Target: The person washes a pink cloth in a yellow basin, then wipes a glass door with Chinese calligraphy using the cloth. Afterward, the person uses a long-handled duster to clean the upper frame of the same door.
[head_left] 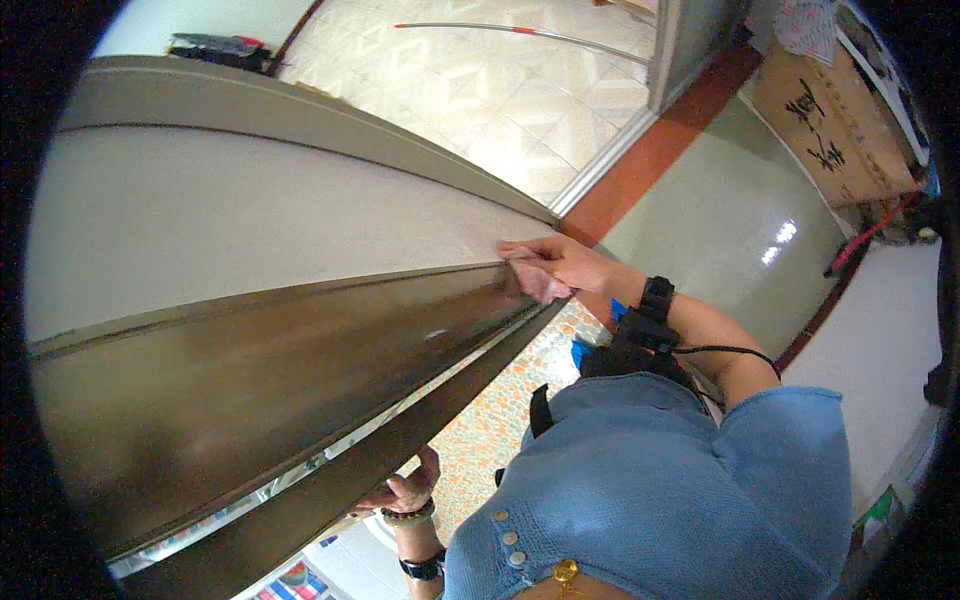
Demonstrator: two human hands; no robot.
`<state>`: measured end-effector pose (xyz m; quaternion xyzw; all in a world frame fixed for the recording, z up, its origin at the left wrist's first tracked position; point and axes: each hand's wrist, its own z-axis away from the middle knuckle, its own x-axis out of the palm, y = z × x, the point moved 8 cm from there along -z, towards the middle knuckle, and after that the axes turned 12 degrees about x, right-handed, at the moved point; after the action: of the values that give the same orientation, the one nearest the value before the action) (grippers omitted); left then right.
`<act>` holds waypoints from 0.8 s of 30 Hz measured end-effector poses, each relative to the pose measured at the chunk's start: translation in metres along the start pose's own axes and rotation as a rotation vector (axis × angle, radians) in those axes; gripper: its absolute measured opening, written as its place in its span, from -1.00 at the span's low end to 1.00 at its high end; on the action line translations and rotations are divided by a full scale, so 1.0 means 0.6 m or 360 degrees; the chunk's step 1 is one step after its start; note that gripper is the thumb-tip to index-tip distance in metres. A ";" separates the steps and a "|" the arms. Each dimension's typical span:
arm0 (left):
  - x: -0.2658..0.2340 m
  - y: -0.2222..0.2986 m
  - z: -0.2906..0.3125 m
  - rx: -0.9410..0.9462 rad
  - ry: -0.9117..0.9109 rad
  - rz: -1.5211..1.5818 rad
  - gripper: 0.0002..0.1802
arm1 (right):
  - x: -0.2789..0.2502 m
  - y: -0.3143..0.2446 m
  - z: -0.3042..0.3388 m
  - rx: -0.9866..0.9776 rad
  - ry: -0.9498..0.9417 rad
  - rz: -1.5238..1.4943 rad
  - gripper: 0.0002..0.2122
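My right hand (572, 264) is closed around a crumpled pink cloth (540, 284). It presses the cloth against the far end of a dark brown, glossy panel (250, 390), which looks like a door frame. Lower down, my left hand (412, 486) is at the near side of a narrow dark brown strip (330, 495) that looks like a door's edge. The thumb points up and the other fingers curl toward the strip, partly hidden by it. Between panel and strip runs a thin, light gap.
A pale wall (230, 220) adjoins the panel. Beyond it lies a patterned tile floor (480, 100) with a long thin rod (480, 28). Far right, a cardboard box (830, 130) stands by a greenish floor (720, 200). Pebble-patterned flooring (490, 420) shows beside me.
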<state>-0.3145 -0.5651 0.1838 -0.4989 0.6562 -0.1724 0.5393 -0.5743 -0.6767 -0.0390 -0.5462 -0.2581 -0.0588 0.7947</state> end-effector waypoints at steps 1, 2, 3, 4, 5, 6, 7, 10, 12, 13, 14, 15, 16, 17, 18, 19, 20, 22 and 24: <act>-0.003 -0.004 0.002 -0.0030 0.0066 0.0055 0.10 | -0.011 0.036 0.001 0.0198 -0.0057 -0.0082 -0.82; 0.001 -0.006 0.004 -0.0050 0.0048 0.0108 0.08 | -0.023 0.057 -0.001 0.0210 0.0015 -0.0112 -0.84; 0.000 -0.006 0.004 -0.0029 0.0080 0.0121 0.05 | -0.034 0.075 -0.003 0.0221 0.0093 -0.0139 -0.83; -0.004 -0.006 0.004 -0.0034 0.0127 0.0094 0.01 | -0.039 0.091 -0.006 0.0252 0.0095 -0.0170 -0.84; -0.008 -0.005 0.002 -0.0022 0.0169 0.0048 -0.04 | -0.042 0.103 -0.006 0.0269 0.0055 -0.0189 -0.84; -0.007 -0.001 -0.001 0.0025 0.0141 0.0045 -0.13 | -0.051 0.127 -0.011 0.0435 0.0196 -0.0217 -0.86; -0.007 0.004 -0.004 0.0091 0.0112 0.0023 -0.22 | -0.053 0.117 -0.010 0.0260 0.0197 -0.0013 -0.87; -0.011 0.009 -0.014 0.0123 0.0158 0.0007 -0.31 | -0.038 0.117 -0.010 0.0291 0.0196 -0.0154 -0.86; -0.015 0.003 -0.011 -0.0013 0.0217 0.0083 -0.38 | -0.026 0.080 0.007 0.0088 0.0301 -0.0106 -0.86; -0.011 0.002 -0.008 -0.0035 0.0176 0.0084 -0.28 | -0.009 0.074 0.013 0.0183 0.0273 -0.0144 -0.82; -0.003 0.005 -0.005 -0.0036 0.0049 0.0079 -0.18 | 0.004 0.040 0.027 0.0033 0.0303 0.0037 -0.76; 0.000 0.008 0.001 -0.0030 0.0014 0.0114 -0.08 | 0.023 -0.019 0.054 -0.0381 0.0436 0.0628 -0.66; 0.004 0.014 0.006 -0.0009 -0.0048 0.0121 0.03 | 0.045 -0.058 0.074 -0.0595 0.0455 0.0873 -0.55; 0.003 0.017 0.012 0.0006 -0.0007 0.0090 -0.05 | 0.075 -0.102 0.099 -0.0953 0.0545 0.1185 -0.43; 0.011 0.022 0.015 0.0059 -0.0089 0.0080 -0.12 | 0.104 -0.142 0.119 -0.1289 0.0452 0.1236 -0.43; 0.006 0.019 0.018 -0.0007 0.0030 0.0188 -0.19 | 0.122 -0.171 0.126 -0.1407 0.0448 0.1332 -0.40; 0.003 0.023 0.021 0.0068 0.0020 0.0156 -0.26 | 0.142 -0.199 0.133 -0.1528 0.0457 0.1374 -0.40; 0.008 0.024 0.021 0.0028 -0.0056 0.0095 -0.32 | 0.185 -0.248 0.148 -0.1780 0.0453 0.1502 -0.37; 0.012 0.024 0.013 -0.0052 -0.0039 0.0098 -0.31 | 0.213 -0.309 0.164 -0.2009 0.0445 0.1529 -0.33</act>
<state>-0.3135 -0.5624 0.1661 -0.4892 0.6673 -0.1387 0.5441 -0.5678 -0.6378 0.2034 -0.9312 0.1887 0.0868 0.2996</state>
